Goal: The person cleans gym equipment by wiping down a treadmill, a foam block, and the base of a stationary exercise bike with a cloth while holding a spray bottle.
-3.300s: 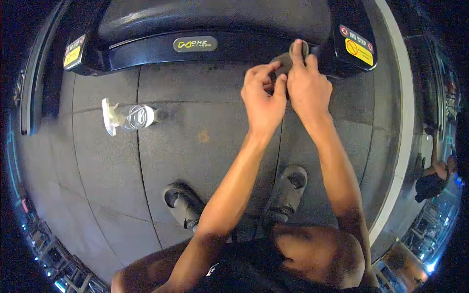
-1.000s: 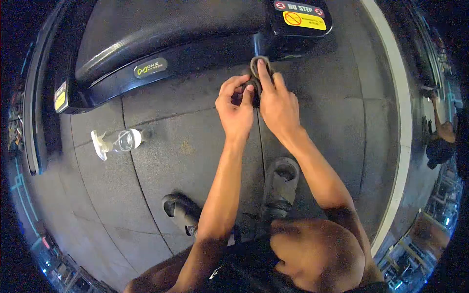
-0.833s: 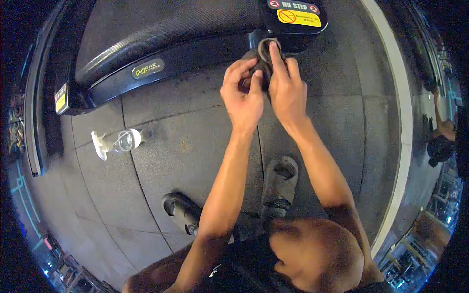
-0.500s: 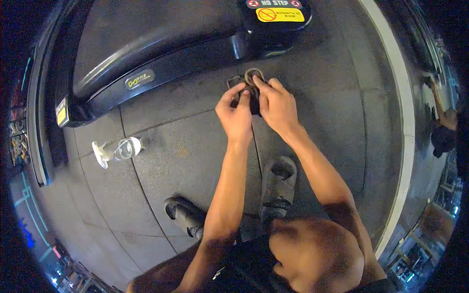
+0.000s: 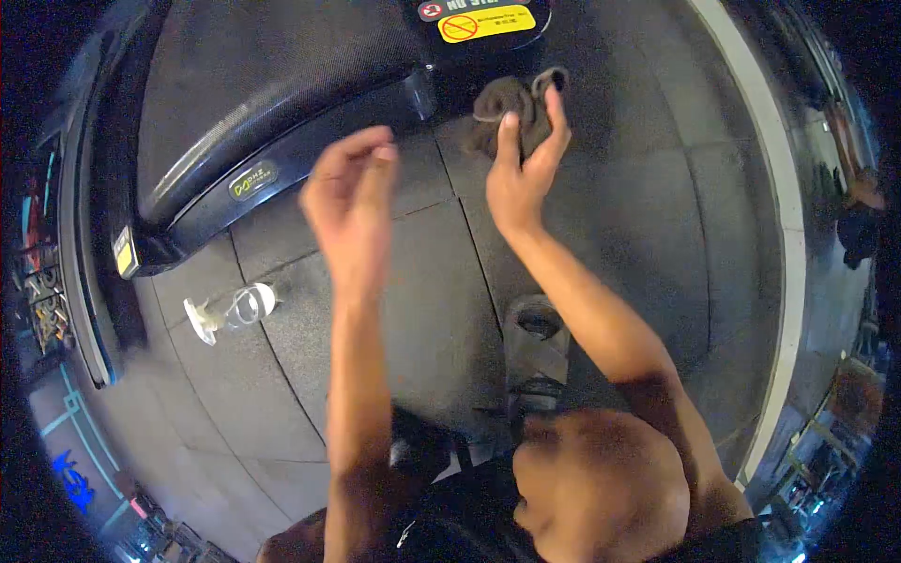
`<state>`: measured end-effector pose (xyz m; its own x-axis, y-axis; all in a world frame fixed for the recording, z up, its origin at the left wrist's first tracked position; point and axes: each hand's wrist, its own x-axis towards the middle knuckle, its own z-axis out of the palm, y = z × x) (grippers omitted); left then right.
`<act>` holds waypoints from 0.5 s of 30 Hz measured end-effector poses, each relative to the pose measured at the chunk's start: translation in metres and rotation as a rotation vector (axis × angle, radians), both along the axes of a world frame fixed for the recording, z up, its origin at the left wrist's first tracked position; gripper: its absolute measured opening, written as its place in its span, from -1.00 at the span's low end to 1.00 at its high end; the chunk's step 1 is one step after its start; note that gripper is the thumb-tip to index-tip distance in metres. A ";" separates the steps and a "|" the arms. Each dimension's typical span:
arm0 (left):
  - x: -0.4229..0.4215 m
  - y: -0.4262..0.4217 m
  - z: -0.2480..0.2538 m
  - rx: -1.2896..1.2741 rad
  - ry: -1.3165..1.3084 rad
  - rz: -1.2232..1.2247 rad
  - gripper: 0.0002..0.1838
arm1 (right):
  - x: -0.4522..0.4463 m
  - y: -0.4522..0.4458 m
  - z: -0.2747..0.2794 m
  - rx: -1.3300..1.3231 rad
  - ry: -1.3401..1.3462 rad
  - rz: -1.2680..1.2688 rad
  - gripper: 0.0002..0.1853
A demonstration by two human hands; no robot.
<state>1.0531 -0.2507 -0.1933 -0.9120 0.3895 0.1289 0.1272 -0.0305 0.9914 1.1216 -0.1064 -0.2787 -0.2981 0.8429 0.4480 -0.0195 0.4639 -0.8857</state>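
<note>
A crumpled dark grey-brown cloth is held in my right hand, between the thumb and raised fingers, just below the machine's corner with the yellow label. My left hand is apart from the cloth, to its left, in front of the black machine frame. Motion blurs its fingers, which curl toward the thumb, and I cannot make out whether anything is between them.
A clear spray bottle lies on its side on the dark tiled floor at the left. A grey slipper is below my right hand. A pale strip runs down the right. Another person shows at the far right.
My left hand has let go of the cloth and moved left. The cloth stays in my right hand, now a little farther right and up. The machine has shifted left in view.
</note>
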 end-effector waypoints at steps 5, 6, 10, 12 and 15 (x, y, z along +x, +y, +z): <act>-0.059 -0.052 0.039 -0.186 0.357 0.125 -0.87 | -0.011 -0.005 -0.011 0.226 -0.100 0.255 -0.49; -0.068 -0.062 0.041 -0.238 0.403 0.099 -0.88 | -0.005 -0.010 -0.014 0.258 -0.120 0.409 -0.50; -0.073 -0.114 0.054 -0.835 0.868 -0.113 -0.84 | 0.020 -0.024 -0.025 0.014 -0.191 0.425 -0.55; -0.073 -0.157 0.052 -1.045 1.153 -0.270 -0.75 | 0.031 -0.014 -0.010 0.143 -0.154 0.209 -0.57; -0.071 -0.215 0.060 -1.240 1.077 -0.390 -0.68 | 0.026 0.019 0.008 0.183 -0.015 0.023 -0.57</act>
